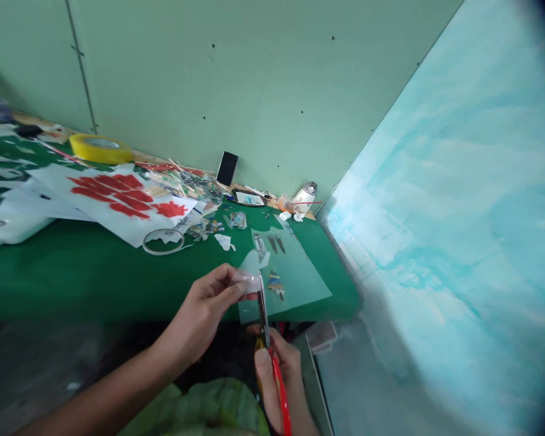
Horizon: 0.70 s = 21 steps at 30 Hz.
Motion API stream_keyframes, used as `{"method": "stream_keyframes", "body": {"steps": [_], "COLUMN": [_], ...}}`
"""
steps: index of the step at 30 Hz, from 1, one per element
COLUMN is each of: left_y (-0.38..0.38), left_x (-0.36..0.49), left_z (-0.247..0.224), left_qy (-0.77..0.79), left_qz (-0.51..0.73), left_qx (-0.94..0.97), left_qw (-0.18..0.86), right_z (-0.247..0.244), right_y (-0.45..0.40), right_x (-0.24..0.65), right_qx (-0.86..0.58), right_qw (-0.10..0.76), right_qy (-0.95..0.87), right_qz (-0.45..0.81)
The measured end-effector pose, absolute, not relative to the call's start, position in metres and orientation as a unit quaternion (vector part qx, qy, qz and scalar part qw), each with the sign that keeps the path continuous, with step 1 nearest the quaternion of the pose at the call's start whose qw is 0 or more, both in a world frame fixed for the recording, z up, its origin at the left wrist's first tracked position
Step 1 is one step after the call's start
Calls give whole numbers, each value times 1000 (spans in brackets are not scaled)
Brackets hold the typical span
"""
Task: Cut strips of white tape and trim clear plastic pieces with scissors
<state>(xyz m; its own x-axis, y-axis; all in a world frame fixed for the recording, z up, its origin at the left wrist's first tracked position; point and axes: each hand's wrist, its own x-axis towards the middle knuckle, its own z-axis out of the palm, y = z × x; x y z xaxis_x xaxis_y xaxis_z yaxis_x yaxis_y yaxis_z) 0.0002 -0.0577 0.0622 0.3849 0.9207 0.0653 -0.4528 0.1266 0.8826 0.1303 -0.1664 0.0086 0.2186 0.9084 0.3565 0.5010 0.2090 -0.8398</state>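
Observation:
My left hand (pixel 213 303) pinches a small piece of translucent film (pixel 249 275) between thumb and fingers, above the table's front edge. Closed around the red handles of a pair of scissors (pixel 263 312) is my right hand (pixel 277 375). The scissor blades point away from me, up against the film's right side. Beneath them lies a translucent sheet (pixel 300 272) carrying two dark narrow pieces (pixel 277 244) and a multicoloured piece (pixel 275 283). White scraps (pixel 224 241) lie left of this sheet.
On the green table (pixel 95 281) are white paper with red shapes (pixel 113 194), yellow tape (pixel 100 149), a thin tape roll (pixel 163 241) and piled scraps. A dark phone-like object (pixel 227 168) leans on the back wall. A white bottle (pixel 306 197) stands near the right corner.

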Motion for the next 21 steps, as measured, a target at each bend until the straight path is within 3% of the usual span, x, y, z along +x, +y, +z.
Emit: {"method": "stream_keyframes", "body": {"steps": [17, 19, 21], "left_y": [-52, -45, -32], "left_x": [-3, -7, -14], "left_z": [57, 52, 43], "left_qy": [269, 272, 284], "left_qz": [487, 491, 489], "left_qx": [390, 399, 419], "left_qw": [733, 726, 711], "right_z": [0, 0, 5], "right_y": [-155, -143, -125], "right_x": [140, 163, 198], "right_qx": [-642, -681, -737], "right_qw": [486, 452, 360], "right_qy": [-559, -551, -560], "right_qz": [196, 166, 115]}}
